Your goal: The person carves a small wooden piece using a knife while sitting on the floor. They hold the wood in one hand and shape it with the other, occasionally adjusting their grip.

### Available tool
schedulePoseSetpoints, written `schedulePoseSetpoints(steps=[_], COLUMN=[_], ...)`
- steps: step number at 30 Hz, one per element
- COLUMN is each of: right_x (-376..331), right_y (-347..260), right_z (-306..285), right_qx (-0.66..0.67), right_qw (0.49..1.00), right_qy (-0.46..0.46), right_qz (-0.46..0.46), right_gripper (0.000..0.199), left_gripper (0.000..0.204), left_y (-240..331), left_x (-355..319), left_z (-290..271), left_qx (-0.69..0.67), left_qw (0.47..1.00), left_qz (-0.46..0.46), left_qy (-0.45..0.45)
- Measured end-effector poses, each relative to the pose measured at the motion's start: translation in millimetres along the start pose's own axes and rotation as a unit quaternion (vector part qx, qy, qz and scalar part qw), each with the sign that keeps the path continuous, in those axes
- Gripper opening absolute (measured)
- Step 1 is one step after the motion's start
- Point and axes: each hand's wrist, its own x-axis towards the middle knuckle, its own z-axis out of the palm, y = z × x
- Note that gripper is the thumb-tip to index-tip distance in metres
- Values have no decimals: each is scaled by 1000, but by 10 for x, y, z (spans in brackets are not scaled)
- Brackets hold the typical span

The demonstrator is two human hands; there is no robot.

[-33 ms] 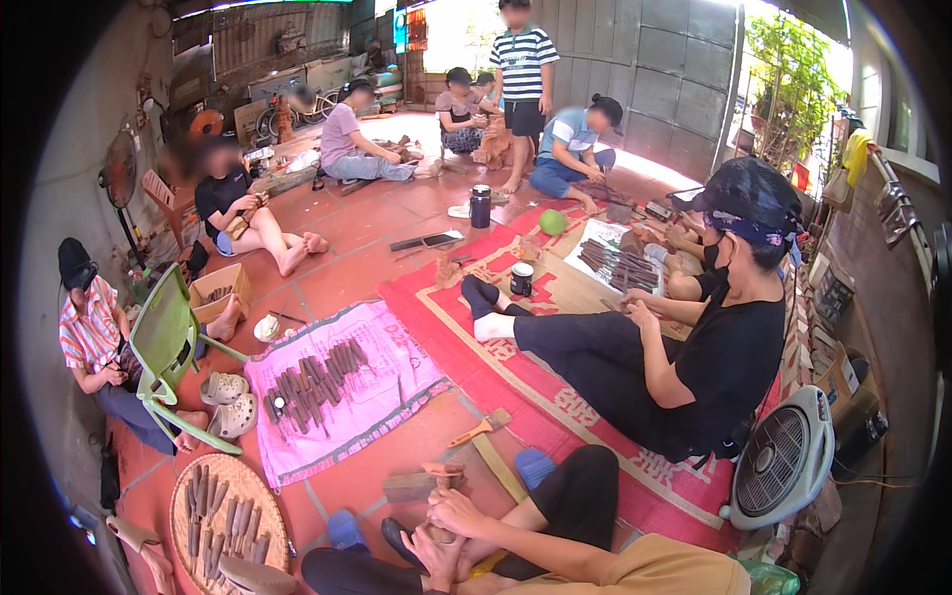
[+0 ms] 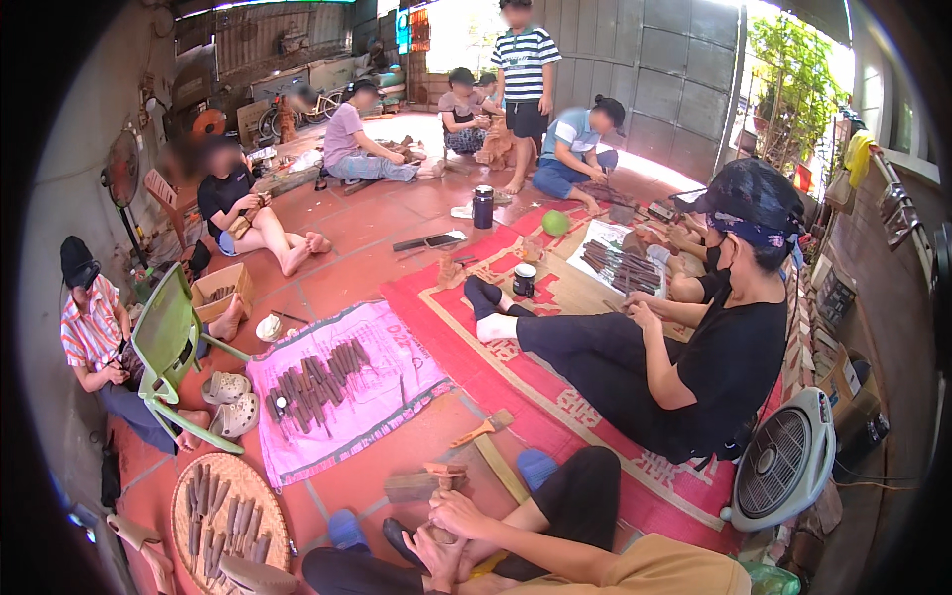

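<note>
Low in the view, my two hands come together between my bent legs. My right hand (image 2: 456, 514) is closed, its fingers curled close over the left. My left hand (image 2: 432, 551) is bent around something that the fingers hide. A reddish-brown carved wooden piece (image 2: 445, 470) stands just above my right fingers; whether they grip its lower end is unclear. Behind it lies a rough wooden block (image 2: 410, 487). A wooden strip (image 2: 501, 470) slants beside my right shin, and a flat brush (image 2: 483, 427) lies beyond it.
At left, a round woven tray (image 2: 279, 506) and a pink cloth (image 2: 397, 402) carry several dark wooden pieces. Nearby are a green chair (image 2: 169, 322), clogs (image 2: 234, 415) and blue slippers (image 2: 346, 530). A box fan (image 2: 783, 451) stands right, beside a seated co-worker (image 2: 739, 342) on a red mat (image 2: 674, 496).
</note>
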Motion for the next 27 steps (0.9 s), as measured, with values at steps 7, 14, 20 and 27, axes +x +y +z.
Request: schedulePoseSetpoints(steps=[7, 14, 20, 27], right_x=[-14, 30, 8, 42], right_y=[34, 52, 92, 106], right_z=[-55, -76, -73, -55], right_qx=[32, 52, 68, 30], right_qw=[999, 998, 996, 998], right_qy=[-12, -33, -5, -49], right_qz=[14, 8, -54, -18], right_gripper=[8, 8, 10, 10], left_gripper=[84, 84, 79, 80], left_y=[31, -69, 7, -52], left_x=[8, 4, 7, 8], left_z=[45, 83, 17, 96], left_qx=[11, 12, 10, 28], left_qw=[1000, 999, 1000, 999], left_qz=[-21, -17, -1, 3], left_qy=[2, 27, 10, 25])
